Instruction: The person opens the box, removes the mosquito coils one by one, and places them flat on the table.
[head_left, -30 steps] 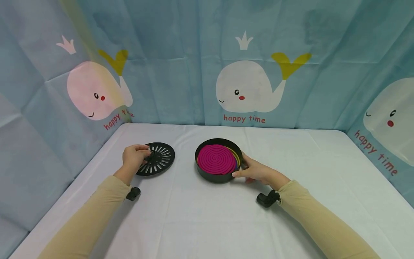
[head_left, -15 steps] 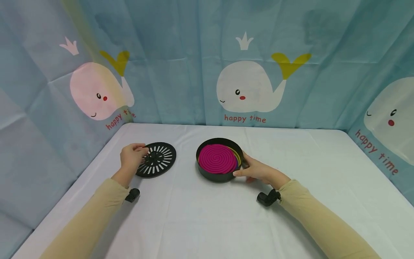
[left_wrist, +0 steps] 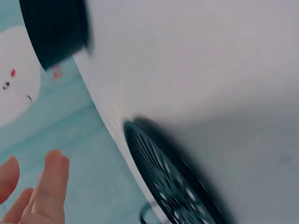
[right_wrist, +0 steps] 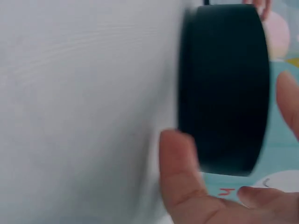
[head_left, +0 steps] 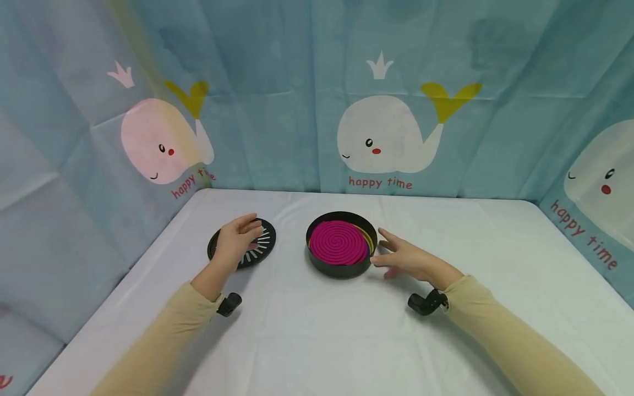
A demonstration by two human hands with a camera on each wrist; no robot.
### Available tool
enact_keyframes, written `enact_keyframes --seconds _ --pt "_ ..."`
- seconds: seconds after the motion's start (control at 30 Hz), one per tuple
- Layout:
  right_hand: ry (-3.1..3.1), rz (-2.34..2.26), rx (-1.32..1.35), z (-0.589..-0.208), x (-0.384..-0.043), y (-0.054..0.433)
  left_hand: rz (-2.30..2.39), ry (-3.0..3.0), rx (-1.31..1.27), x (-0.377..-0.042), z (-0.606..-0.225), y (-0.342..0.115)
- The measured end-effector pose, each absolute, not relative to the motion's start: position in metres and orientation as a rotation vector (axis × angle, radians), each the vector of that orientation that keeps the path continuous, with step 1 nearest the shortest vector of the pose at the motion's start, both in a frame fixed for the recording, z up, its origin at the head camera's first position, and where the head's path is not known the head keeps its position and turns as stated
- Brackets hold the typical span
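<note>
A round black tin (head_left: pixel 342 271) stands at the middle of the table. Inside it lies a pink spiral mosquito coil (head_left: pixel 338 243), with yellow and purple edges showing beneath. My right hand (head_left: pixel 408 261) is just right of the tin, thumb and fingers spread, holding nothing; the right wrist view has the tin's wall (right_wrist: pixel 226 88) between thumb and fingers. To the left a black slotted lid (head_left: pixel 266 242) lies on the cloth, partly hidden by my left hand (head_left: pixel 230 242). That hand is above the lid with loose fingers and nothing in it. A thin loop (left_wrist: pixel 144 213) shows beside the lid.
White cloth (head_left: pixel 317 341) covers the table. A blue curtain (head_left: pixel 277 137) printed with whales closes off the back and sides. Each wrist carries a small black camera, such as the left camera (head_left: pixel 229 304) and right camera (head_left: pixel 427 302).
My right hand has let go of the tin and drawn slightly right. My left hand has loosened its fingers and shifted right over the lid. The whole view has shifted slightly.
</note>
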State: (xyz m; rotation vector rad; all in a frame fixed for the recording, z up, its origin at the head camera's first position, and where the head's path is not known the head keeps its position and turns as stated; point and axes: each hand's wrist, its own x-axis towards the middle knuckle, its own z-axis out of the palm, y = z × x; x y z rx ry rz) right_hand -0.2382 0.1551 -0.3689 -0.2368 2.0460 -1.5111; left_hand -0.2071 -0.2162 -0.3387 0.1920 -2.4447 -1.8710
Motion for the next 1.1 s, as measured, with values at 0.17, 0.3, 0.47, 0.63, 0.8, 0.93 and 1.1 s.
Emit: enact_keyframes --seconds 0.17,0.3,0.47,0.63,0.8,0.93,1.1 --pt "2.101 -1.611 -0.225 -0.354 -0.236 0.158 -1.979 -2.496 0.115 -0.212 -0.343 -0.188" --pt "2.154 -1.717 -0.192 -0.341 -0.236 0.156 -2.100 -2.474 0.062 -0.217 -0.348 -0.168" --pt "2.126 -1.841 -0.205 -0.330 -0.236 0.148 -2.156 -2.497 -0.042 -0.220 -0.354 -0.151" --pt "2.034 -1.887 -0.227 -0.325 -0.239 0.137 -2.159 -2.480 -0.041 -0.220 -0.359 -0.140" --pt "1.961 -1.911 -0.227 -0.325 -0.242 0.128 -2.199 -2.430 0.049 -0.220 -0.362 -0.132" --pt "1.937 -1.890 -0.224 -0.326 -0.245 0.123 -2.246 -2.414 0.105 -0.220 -0.365 -0.128" --pt "1.912 -1.857 -0.201 -0.327 -0.250 0.120 -2.244 -2.447 0.121 -0.221 -0.368 -0.127"
